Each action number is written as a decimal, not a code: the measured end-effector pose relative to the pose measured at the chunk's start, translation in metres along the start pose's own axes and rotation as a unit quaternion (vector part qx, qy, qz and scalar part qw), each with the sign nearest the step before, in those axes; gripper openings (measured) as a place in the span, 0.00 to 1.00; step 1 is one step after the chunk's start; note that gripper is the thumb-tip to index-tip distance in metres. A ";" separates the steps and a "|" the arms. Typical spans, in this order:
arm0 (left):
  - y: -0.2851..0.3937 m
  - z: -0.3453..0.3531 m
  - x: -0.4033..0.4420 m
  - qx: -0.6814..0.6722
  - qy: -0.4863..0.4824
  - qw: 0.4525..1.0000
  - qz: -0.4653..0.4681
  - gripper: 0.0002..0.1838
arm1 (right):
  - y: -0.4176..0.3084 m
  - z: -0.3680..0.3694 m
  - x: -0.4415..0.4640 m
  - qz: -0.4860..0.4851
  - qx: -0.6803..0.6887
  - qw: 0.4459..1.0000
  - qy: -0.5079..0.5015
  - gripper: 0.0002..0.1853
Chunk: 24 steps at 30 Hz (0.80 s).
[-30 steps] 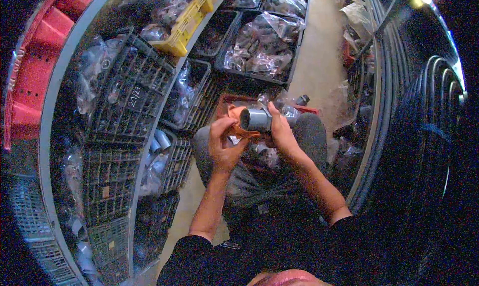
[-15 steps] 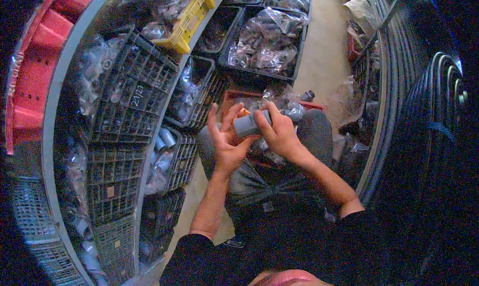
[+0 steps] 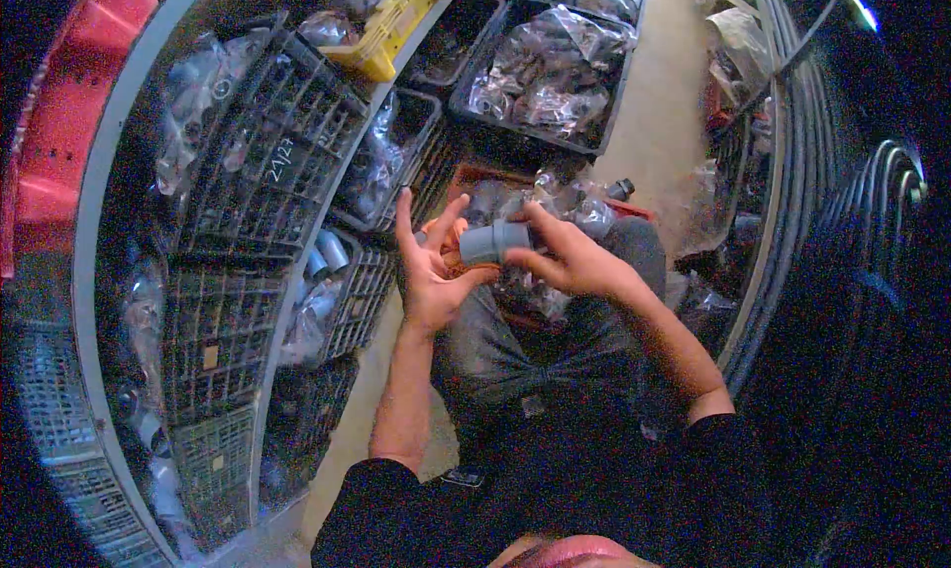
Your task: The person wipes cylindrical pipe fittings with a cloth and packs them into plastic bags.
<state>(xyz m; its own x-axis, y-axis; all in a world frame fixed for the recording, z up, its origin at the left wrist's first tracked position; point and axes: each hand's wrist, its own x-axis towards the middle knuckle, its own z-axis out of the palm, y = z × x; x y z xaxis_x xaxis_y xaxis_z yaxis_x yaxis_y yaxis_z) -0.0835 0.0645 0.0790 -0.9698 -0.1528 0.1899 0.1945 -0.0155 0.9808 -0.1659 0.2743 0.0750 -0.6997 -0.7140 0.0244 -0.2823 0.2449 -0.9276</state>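
Note:
A grey pipe fitting lies between my two hands, above a red crate that stands before my knees. My right hand grips its right end between thumb and fingers. Two fingers of my left hand point up and spread apart, while its thumb reaches under the fitting's left end. Against the left palm and fingers is an orange cloth-like piece, partly hidden by the fitting and fingers.
Black crates with bagged parts stand ahead. Shelves at the left hold a crate marked 21/27, a yellow bin and a crate with grey pipe pieces. Coiled dark pipes are at the right.
The fitting has turned from showing its dark open end to lying sideways. The left fingers have spread and lifted away from the orange piece. The view has shifted slightly.

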 end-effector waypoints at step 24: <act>0.034 0.043 0.018 0.260 -0.221 0.930 0.139 0.27 | -0.022 0.035 -0.006 -0.070 0.459 0.883 0.066 0.33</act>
<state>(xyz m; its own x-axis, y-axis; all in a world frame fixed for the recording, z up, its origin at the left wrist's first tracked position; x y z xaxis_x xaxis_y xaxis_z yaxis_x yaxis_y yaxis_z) -0.1003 0.1038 0.1179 -0.8810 0.3434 0.3253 0.4600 0.4619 0.7583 -0.1325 0.2506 0.0828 -0.7874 -0.5978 0.1505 0.2369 -0.5189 -0.8214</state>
